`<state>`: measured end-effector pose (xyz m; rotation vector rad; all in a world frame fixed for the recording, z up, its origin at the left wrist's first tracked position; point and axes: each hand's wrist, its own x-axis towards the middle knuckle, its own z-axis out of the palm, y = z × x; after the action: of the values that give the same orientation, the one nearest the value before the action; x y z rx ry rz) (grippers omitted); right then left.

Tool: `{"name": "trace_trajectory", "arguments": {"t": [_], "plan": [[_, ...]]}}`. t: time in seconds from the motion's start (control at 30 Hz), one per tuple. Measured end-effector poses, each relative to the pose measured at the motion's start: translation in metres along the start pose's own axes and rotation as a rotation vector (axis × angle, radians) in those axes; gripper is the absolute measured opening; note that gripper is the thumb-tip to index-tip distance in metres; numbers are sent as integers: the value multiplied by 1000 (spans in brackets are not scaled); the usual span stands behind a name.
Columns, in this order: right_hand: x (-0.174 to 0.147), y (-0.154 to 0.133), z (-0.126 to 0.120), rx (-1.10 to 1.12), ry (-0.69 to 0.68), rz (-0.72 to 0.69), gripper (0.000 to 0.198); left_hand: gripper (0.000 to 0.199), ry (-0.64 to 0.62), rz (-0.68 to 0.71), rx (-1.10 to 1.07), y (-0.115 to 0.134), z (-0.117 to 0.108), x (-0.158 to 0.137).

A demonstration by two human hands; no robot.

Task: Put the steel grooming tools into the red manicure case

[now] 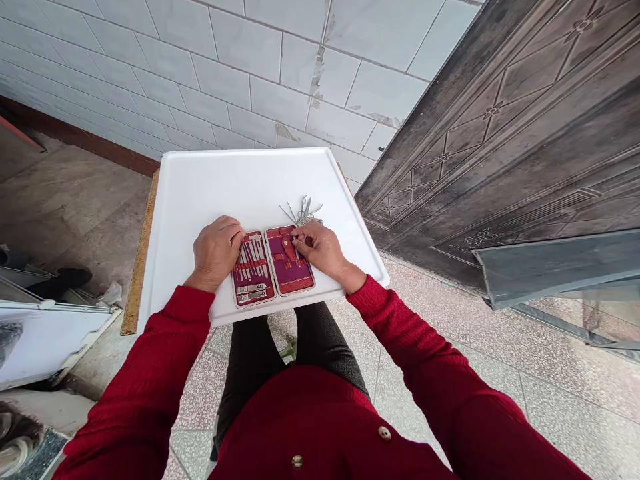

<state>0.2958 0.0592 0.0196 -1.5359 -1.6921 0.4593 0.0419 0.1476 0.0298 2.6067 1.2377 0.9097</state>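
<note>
A manicure case (274, 293) lies open on the white tabletop, its lining red and purple. Its left half holds several slim metal tools (255, 257) and nail clippers (251, 292) in a row. My left hand (216, 250) is closed at the case's upper left edge, thumb and fingers bent against it. Over the right half, my right hand (320, 248) pinches a small metal manicure tool beside a red strap flap (289, 247); the fingers cover most of this tool. Just beyond that hand, a bunch of scissors and other metal tools (306, 210) lies on the tabletop.
The white tabletop (200, 180) has a raised rim and stands near a tiled wall (270, 53). A dark carved door panel (465, 133) stands to the right. A white shelf-like unit (55, 340) is low at the left. Speckled floor tiles (425, 293) show below.
</note>
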Motion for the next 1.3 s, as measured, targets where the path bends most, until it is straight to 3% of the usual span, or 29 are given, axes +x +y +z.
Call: {"name": "trace_trajectory", "arguments": {"t": [0.2, 0.33, 0.5, 0.57, 0.67, 0.87, 1.3], "plan": [[3, 1, 2, -39, -22, 6, 17, 22, -22, 61, -44, 13, -9, 0], [3, -1, 2, -61, -16, -1, 17, 41, -175, 297, -210, 40, -21, -9], [3, -2, 3, -74, -19, 11, 18, 73, -337, 433, -211, 60, -27, -39], [3, -2, 3, -78, -26, 16, 19, 68, -329, 459, -167, 60, -26, -51], [2, -2, 2, -78, -32, 10, 19, 48, -264, 387, -113, 57, -22, -61], [0, 3, 1, -35, 35, -3, 20, 23, -210, 398, -17, 64, -21, -63], [1, 3, 3, -43, 9, 0, 18, 21, -93, 290, 109, 88, -14, -86]]}}
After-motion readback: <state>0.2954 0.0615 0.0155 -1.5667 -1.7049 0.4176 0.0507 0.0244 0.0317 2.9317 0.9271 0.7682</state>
